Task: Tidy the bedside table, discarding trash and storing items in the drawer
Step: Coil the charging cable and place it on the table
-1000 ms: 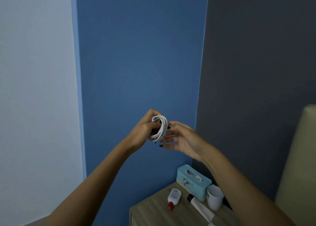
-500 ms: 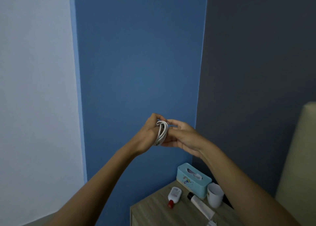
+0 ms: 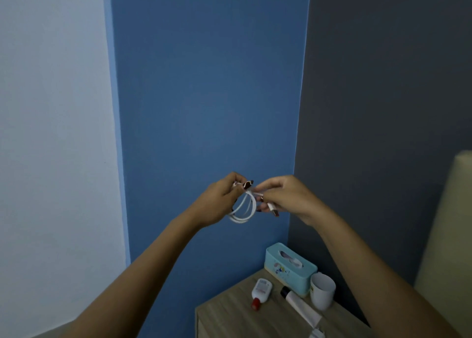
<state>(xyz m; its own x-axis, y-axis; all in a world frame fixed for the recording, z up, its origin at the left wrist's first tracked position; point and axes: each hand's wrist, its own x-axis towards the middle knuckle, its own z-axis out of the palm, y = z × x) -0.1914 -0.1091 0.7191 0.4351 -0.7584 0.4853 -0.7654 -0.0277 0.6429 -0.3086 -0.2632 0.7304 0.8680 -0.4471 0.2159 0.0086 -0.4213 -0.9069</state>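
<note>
Head view: both hands raised in front of blue wall (image 3: 204, 95), well above bedside table (image 3: 229, 314). Left hand (image 3: 219, 199) pinches top of coiled white cable (image 3: 242, 210), fingers closed on it, loops hanging below. Right hand (image 3: 286, 197) just beside it, fingers closed on cable's loose end; plug end (image 3: 273, 210) sticks out under the fingers. Cable in mid-air between the hands, touching nothing else. On table: teal tissue box (image 3: 291, 267) at back near wall corner, white cup (image 3: 322, 290) upright, touching or just beside box's right end, can't tell which. White bottle with red cap (image 3: 260, 291) lying flat in front of box, white tube with black cap (image 3: 301, 305) lying between bottle and cup. Beige headboard (image 3: 449, 235) at right edge
</note>
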